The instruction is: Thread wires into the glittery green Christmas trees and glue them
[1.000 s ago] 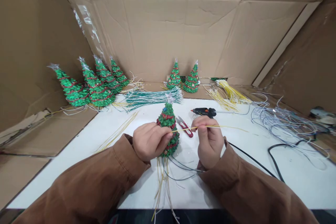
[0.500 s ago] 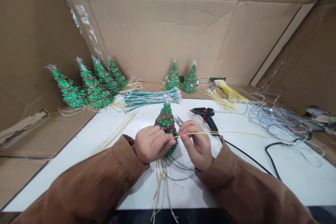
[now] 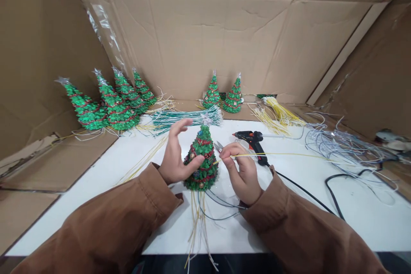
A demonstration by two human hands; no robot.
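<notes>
A small green Christmas tree [image 3: 201,165] with red garland, small baubles and a silver star stands upright in front of me. Yellow and dark wires [image 3: 196,218] trail from its base toward the table's front edge. My left hand [image 3: 176,158] is open at the tree's left side, fingers raised and thumb in front of the branches; whether the thumb touches them I cannot tell. Just right of the tree, my right hand [image 3: 240,171] pinches a thin yellow wire [image 3: 282,153]. One end of the wire points at the branches, and the rest stretches off to the right.
Behind my right hand are pliers [image 3: 218,146], partly hidden, and a black glue gun [image 3: 252,139] with its cord. Green-white wires [image 3: 183,119] lie behind the tree. Finished-looking trees [image 3: 117,102] stand back left, two more [image 3: 233,98] at centre. Yellow wires [image 3: 281,113] and tangled clear wires [image 3: 337,141] lie right.
My left hand has let go of the yellow wire's end, opened and moved left, uncovering the tree. My right hand still pinches the wire, slightly farther right.
</notes>
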